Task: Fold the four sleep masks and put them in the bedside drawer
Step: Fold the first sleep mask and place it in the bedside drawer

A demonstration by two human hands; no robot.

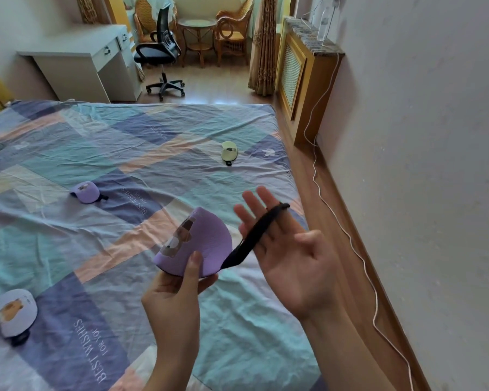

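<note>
Bed (141,153): patchwork sheet, teal, purple and peach, printed lettering | folded green mask (229,150): far right, near edge | folded purple mask (84,192): centre-left, black strap showing | folded pale lilac mask (15,311): near left, black strap beneath | dark items: far left edge, unidentifiable.

I see a bed (124,153) under a patchwork sheet, a white desk (91,60) with a black office chair (164,49), rattan chairs (235,29) beyond, wood floor (322,198) and a plain wall (435,136).
</note>
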